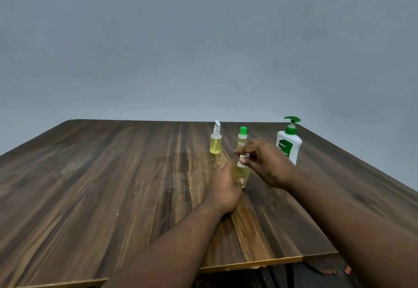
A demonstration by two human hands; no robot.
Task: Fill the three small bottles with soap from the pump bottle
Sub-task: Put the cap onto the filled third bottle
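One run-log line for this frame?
left hand: holds near bottle | right hand: at its cap | other two bottles capped | pump bottle: idle

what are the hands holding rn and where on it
The left hand grips a small bottle of yellow liquid around its body, upright on the table. The right hand pinches its white top.

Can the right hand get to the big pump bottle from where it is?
Probably yes. The pump bottle stands just behind the right hand with nothing between them, but that hand is busy at the cap of the held bottle and must let go first.
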